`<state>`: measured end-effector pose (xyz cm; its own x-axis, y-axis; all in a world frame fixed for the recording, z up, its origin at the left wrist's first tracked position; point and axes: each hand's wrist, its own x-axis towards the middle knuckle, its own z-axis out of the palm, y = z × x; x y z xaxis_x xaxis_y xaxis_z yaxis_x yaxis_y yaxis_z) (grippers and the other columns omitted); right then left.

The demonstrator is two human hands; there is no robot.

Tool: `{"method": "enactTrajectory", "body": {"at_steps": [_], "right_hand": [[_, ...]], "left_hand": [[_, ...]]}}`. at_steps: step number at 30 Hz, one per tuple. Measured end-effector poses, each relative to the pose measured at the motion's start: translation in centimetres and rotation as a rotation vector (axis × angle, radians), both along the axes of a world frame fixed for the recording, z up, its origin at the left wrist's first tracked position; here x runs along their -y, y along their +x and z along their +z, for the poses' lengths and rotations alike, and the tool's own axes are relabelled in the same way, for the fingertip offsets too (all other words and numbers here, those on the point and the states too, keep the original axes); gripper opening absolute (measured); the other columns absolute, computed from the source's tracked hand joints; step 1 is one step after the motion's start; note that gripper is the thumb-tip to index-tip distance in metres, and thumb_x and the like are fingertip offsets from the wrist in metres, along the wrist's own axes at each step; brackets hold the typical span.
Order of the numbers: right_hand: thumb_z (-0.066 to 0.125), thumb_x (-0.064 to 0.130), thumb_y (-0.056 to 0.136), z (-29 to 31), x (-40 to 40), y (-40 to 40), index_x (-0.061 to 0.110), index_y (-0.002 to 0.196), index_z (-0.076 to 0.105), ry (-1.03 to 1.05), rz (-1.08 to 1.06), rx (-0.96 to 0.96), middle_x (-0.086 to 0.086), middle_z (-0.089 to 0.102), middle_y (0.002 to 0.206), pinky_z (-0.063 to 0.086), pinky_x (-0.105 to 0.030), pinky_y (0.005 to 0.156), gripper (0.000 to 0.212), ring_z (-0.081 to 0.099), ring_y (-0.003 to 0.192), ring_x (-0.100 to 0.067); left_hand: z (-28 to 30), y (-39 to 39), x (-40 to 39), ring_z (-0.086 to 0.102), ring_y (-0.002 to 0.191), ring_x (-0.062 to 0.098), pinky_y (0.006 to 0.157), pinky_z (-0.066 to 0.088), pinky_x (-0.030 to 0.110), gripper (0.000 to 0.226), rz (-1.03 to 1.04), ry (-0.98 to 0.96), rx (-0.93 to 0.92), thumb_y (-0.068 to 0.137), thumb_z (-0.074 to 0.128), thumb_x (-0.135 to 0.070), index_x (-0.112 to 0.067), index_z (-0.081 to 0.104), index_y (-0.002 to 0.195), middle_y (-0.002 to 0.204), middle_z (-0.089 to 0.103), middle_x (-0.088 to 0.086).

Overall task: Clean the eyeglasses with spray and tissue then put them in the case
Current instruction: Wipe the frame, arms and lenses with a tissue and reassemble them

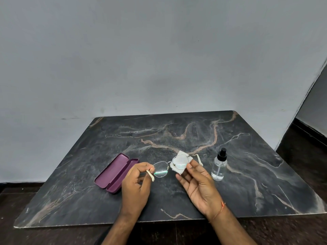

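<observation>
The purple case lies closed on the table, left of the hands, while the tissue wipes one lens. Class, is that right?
Not quite. The head view shows the purple case lying open, both halves facing up. It is left of the hands, and the tissue is on one lens.

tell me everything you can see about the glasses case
The case is a purple hard-shell clamshell, plastic by its look, lying fully open on the dark marble table, both long halves facing up and joined along the middle hinge. It is empty. It sits left of the left hand, whose back hides its near right corner; whether they touch cannot be told. The eyeglasses are held above the table, outside it.
</observation>
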<state>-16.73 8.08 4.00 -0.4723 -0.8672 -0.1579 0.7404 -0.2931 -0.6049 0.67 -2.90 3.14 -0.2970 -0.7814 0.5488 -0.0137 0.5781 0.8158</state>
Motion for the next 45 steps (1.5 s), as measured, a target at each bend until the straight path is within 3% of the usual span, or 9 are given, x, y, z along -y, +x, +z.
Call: {"method": "enactTrajectory", "body": {"at_steps": [6, 15, 20, 26, 29, 32, 37, 41, 45], "right_hand": [[0.063, 0.003, 0.093, 0.0, 0.0, -0.1, 0.004, 0.133, 0.068, -0.004, 0.025, -0.002, -0.016, 0.077, 0.122, 0.064, -0.046, 0.088, 0.04, 0.079, 0.101, -0.024], [0.07, -0.002, 0.085, 0.0, 0.3, 0.2, 0.005, 0.138, 0.061, -0.003, -0.137, -0.002, -0.011, 0.079, 0.116, 0.067, -0.035, 0.081, 0.054, 0.08, 0.098, -0.022], [0.069, 0.002, 0.087, 0.1, 0.1, 0.2, 0.014, 0.138, 0.062, -0.021, -0.107, -0.015, -0.007, 0.077, 0.123, 0.064, -0.041, 0.085, 0.053, 0.078, 0.101, -0.018], [0.06, 0.006, 0.097, 0.2, -0.1, 0.5, 0.019, 0.14, 0.062, -0.062, -0.055, -0.072, -0.01, 0.072, 0.133, 0.061, -0.047, 0.088, 0.045, 0.074, 0.101, -0.017], [0.062, 0.008, 0.094, 0.3, -0.2, 0.6, 0.022, 0.121, 0.074, -0.058, -0.045, -0.072, -0.011, 0.075, 0.126, 0.062, -0.046, 0.086, 0.033, 0.072, 0.104, -0.022], [0.061, 0.01, 0.094, 0.2, -0.1, 0.6, 0.012, 0.134, 0.068, -0.03, -0.027, -0.08, -0.014, 0.076, 0.121, 0.063, -0.045, 0.085, 0.041, 0.07, 0.106, -0.027], [0.059, 0.015, 0.098, -0.2, 0.0, 0.5, 0.006, 0.139, 0.066, 0.022, 0.007, -0.085, -0.026, 0.068, 0.137, 0.065, -0.044, 0.084, 0.043, 0.063, 0.126, -0.043], [0.059, 0.014, 0.098, -0.2, 0.0, 0.4, 0.002, 0.135, 0.068, 0.002, 0.01, -0.098, -0.028, 0.071, 0.131, 0.066, -0.04, 0.082, 0.04, 0.074, 0.111, -0.035], [0.064, 0.014, 0.094, -0.1, -0.1, 0.5, -0.003, 0.13, 0.069, 0.006, -0.017, -0.122, -0.022, 0.079, 0.101, 0.066, -0.03, 0.068, 0.04, 0.077, 0.083, -0.022]], "left_hand": [[0.0, 0.0, 0.0, 0.075, 0.095, 0.011, 0.076, 0.057, 0.013, 0.008, -0.01, -0.021, -0.011, 0.096, 0.073, -0.013, -0.018, 0.078, 0.099, 0.103, 0.078, -0.006], [-0.7, 0.0, 0.4, 0.077, 0.101, 0.013, 0.079, 0.059, 0.016, 0.006, -0.014, -0.03, 0.001, 0.095, 0.074, -0.013, -0.015, 0.079, 0.099, 0.106, 0.079, -0.007], [-0.8, -0.1, 0.4, 0.077, 0.102, 0.014, 0.083, 0.058, 0.016, 0.015, -0.014, -0.08, 0.027, 0.095, 0.076, -0.001, -0.016, 0.078, 0.099, 0.108, 0.078, -0.008], [-0.4, -0.1, 0.1, 0.076, 0.101, 0.011, 0.083, 0.056, 0.013, 0.008, -0.014, -0.093, 0.028, 0.096, 0.073, -0.009, -0.015, 0.078, 0.099, 0.106, 0.078, -0.009], [-0.3, -0.1, 0.1, 0.076, 0.101, 0.009, 0.084, 0.055, 0.011, 0.015, -0.007, -0.091, 0.036, 0.095, 0.075, -0.003, -0.017, 0.078, 0.099, 0.105, 0.078, -0.012], [-0.1, 0.0, 0.0, 0.075, 0.102, 0.005, 0.085, 0.053, 0.008, 0.025, 0.018, -0.104, 0.058, 0.093, 0.077, 0.005, -0.019, 0.077, 0.098, 0.105, 0.078, -0.009], [-0.1, 0.0, 0.0, 0.075, 0.101, 0.006, 0.083, 0.053, 0.008, 0.019, 0.033, -0.104, 0.07, 0.094, 0.077, 0.004, -0.014, 0.078, 0.098, 0.104, 0.078, -0.008], [0.1, 0.0, -0.1, 0.075, 0.103, 0.006, 0.084, 0.053, 0.008, 0.019, 0.032, -0.089, 0.065, 0.094, 0.077, 0.005, -0.013, 0.078, 0.098, 0.105, 0.078, -0.006], [0.3, 0.0, -0.2, 0.074, 0.101, 0.006, 0.083, 0.052, 0.007, 0.015, 0.047, -0.076, 0.059, 0.096, 0.075, 0.001, -0.014, 0.078, 0.1, 0.102, 0.077, -0.012]]}}
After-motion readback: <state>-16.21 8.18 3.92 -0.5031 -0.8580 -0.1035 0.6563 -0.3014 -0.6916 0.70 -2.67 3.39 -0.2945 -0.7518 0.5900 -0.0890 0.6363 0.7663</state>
